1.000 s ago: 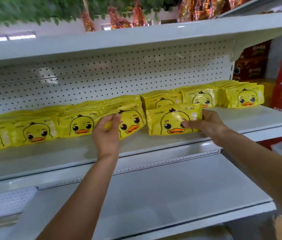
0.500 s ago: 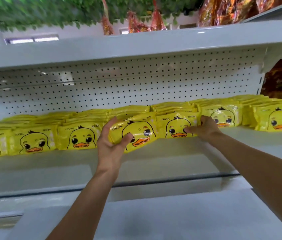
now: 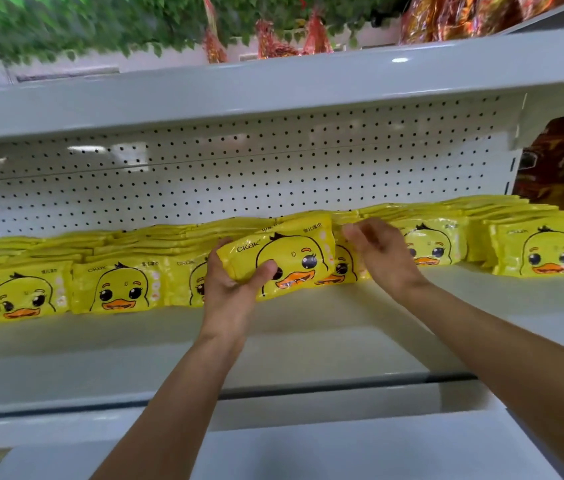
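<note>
View: head, down onto a store shelf (image 3: 308,327).
Pack (image 3: 297,258): yellow, duck print, held clear of the shelf board in front of the row, tilted with left end low.
Left hand (image 3: 230,292): grips the pack's left end, thumb (image 3: 268,268) across the printed face, fingers wrapped behind.
Right hand (image 3: 382,254): fingers curled at the pack's upper right corner, blurred. Pinching or only touching, cannot tell.
Neighbour (image 3: 344,271): 1 pack just behind the lifted one, upright in the row, mostly hidden.
Row (image 3: 117,289): duck packs face out along the back of the shelf, more lying behind them.
1.0 s ago: pack upright in the row under the left hand. Neighbour forward of the row, right hand at its right end.
0.5 s ago: pack tipped in the left hand, low by the board. Neighbour back in line, right hand on its end.
Now: pack higher and further out, right hand off the neighbour and up at the pack's corner.
Meaning: neighbour judged settled. Work now on this 1 pack, probably to be squared by both hands and set back face out.
Risk: glossy film, grip at 1 end only, so sag or slip likely without the right hand.
Rest: pegboard (image 3: 273,168) behind, top shelf (image 3: 273,84) above, foliage (image 3: 83,26) and red packets (image 3: 315,36) over it.
</note>
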`<action>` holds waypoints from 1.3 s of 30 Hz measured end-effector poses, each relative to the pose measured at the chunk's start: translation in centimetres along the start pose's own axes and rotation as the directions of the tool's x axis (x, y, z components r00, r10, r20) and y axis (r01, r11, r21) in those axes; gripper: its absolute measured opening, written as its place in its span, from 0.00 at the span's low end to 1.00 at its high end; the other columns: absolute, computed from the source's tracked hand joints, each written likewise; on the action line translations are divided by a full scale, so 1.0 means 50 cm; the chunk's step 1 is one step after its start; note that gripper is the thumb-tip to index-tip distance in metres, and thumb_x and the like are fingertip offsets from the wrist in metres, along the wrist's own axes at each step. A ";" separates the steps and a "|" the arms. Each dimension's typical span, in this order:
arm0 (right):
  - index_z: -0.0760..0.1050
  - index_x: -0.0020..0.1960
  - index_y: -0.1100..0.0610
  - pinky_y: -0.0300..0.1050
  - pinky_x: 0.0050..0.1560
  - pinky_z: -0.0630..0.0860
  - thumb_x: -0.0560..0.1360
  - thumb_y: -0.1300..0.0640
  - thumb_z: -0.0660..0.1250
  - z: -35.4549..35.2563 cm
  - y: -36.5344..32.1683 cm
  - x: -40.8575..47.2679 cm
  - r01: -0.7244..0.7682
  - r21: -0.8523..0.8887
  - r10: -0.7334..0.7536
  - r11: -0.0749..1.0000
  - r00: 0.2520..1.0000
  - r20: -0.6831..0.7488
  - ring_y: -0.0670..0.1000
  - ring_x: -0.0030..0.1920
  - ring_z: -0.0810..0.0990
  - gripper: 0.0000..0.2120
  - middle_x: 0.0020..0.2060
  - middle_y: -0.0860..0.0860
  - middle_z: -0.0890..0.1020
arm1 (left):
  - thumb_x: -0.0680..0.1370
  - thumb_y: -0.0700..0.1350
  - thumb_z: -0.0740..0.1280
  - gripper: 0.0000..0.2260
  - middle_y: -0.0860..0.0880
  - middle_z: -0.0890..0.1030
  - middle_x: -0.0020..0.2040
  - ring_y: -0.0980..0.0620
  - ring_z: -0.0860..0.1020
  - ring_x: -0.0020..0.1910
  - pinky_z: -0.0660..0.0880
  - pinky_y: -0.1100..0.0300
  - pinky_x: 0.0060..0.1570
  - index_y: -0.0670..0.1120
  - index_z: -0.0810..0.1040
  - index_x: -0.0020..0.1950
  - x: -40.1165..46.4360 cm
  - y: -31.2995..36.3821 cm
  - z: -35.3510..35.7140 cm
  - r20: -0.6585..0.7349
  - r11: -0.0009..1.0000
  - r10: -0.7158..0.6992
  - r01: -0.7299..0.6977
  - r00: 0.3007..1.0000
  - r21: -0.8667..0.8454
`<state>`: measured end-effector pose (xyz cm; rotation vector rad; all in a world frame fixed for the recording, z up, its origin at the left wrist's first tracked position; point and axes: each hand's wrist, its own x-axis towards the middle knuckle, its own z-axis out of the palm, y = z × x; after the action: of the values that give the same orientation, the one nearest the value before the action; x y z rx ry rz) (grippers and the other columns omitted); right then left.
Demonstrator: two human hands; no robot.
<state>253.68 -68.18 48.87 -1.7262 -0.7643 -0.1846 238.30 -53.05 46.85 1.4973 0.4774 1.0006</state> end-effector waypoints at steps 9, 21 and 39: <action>0.67 0.30 0.55 0.41 0.32 0.69 0.79 0.65 0.58 -0.041 0.025 0.011 0.022 0.049 -0.017 0.999 0.994 -0.106 0.43 0.25 0.68 0.19 0.24 0.47 0.71 | 0.81 0.54 0.61 0.11 0.57 0.72 0.36 0.60 0.70 0.39 0.68 0.61 0.51 0.50 0.72 0.42 -0.027 0.030 0.130 -0.113 0.990 -0.014 -0.002 0.993 -0.141; 0.73 0.43 0.57 0.42 0.36 0.70 0.79 0.59 0.64 -0.166 0.076 0.003 -0.136 0.307 0.146 0.942 0.989 -0.010 0.44 0.34 0.74 0.06 0.36 0.51 0.76 | 0.81 0.58 0.59 0.10 0.58 0.74 0.49 0.58 0.70 0.53 0.64 0.64 0.59 0.53 0.73 0.50 -0.019 0.018 0.210 -0.068 0.991 -0.082 0.074 0.994 -0.110; 0.60 0.71 0.50 0.55 0.59 0.67 0.61 0.37 0.72 -0.262 0.163 0.034 0.544 -0.778 -0.350 0.314 0.828 0.438 0.57 0.62 0.73 0.44 0.62 0.53 0.75 | 0.77 0.49 0.69 0.25 0.51 0.73 0.65 0.49 0.69 0.64 0.68 0.52 0.62 0.51 0.68 0.73 0.008 -0.028 0.250 0.412 0.595 0.375 -0.556 0.830 0.580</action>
<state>263.17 -80.36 47.16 -2.4966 -1.4848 -0.9972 248.87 -59.83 46.68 2.4989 0.2657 1.0681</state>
